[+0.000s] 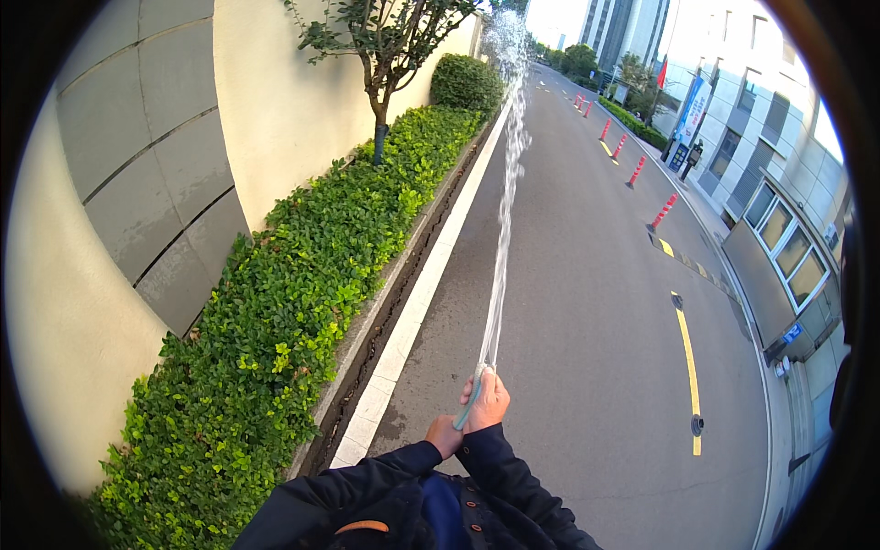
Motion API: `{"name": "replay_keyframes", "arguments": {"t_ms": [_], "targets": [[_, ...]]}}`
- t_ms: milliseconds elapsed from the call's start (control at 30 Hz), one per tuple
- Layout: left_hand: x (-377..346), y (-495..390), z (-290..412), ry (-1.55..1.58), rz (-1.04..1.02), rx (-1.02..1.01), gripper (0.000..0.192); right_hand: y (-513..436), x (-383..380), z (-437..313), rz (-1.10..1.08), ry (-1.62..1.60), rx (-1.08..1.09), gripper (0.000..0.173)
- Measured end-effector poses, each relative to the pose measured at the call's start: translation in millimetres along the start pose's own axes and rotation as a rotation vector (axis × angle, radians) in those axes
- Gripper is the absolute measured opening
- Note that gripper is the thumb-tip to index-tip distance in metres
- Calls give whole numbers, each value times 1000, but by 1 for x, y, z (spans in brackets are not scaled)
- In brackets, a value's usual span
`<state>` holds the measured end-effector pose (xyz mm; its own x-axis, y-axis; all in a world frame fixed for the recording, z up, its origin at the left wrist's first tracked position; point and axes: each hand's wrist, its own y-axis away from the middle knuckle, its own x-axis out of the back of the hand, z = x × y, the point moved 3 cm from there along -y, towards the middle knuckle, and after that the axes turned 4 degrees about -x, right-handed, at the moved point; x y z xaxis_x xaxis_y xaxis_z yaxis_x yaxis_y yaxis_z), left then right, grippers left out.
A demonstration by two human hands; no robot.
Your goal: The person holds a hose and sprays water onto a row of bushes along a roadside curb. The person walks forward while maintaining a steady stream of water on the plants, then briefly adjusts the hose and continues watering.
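Observation:
A pale green hose (465, 411) runs up between my two hands at the bottom centre. My right hand (489, 400) grips it close to its open end, with the thumb at the mouth. Lower down and to the left, my left hand (445, 434) is closed around the hose, partly hidden by the right wrist. From the hose's mouth a jet of water (505, 240) shoots forward and breaks into spray (507, 41) near the top of the view. The rest of the hose is hidden behind my hands and sleeves.
Left of me a low green hedge (330, 261) with a small tree (379, 103) lines a cream wall (282, 103), behind a curb and white edging (412, 323). On the right, red-and-white bollards (663, 212), a speed bump (694, 265) and a booth (760, 265) stand along the asphalt road (584, 309).

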<state>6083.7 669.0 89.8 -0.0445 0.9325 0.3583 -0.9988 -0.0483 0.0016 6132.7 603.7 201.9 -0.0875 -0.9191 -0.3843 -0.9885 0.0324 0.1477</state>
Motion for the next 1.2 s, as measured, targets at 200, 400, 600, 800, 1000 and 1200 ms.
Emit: {"name": "replay_keyframes", "arguments": {"t_ms": [200,400,600,800,1000,1200], "targets": [[0,0,4,31,3,-21,32,-1,4,2,15,11,-2,31],[-5,-1,16,-45,7,-34,29,-2,12,-3,26,21,9,31],[-32,-7,-10,-180,-7,-48,23,-7,32,-9,-12,-44,-32,29],[-61,-10,-10,-211,-31,3,19,-20,64,-5,-15,-3,-8,29],[-84,-18,-1,-246,-32,12,20,-26,86,-4,5,37,-29,33],[-89,-24,2,-259,-33,13,20,-34,93,-11,-33,-11,15,29]]}}
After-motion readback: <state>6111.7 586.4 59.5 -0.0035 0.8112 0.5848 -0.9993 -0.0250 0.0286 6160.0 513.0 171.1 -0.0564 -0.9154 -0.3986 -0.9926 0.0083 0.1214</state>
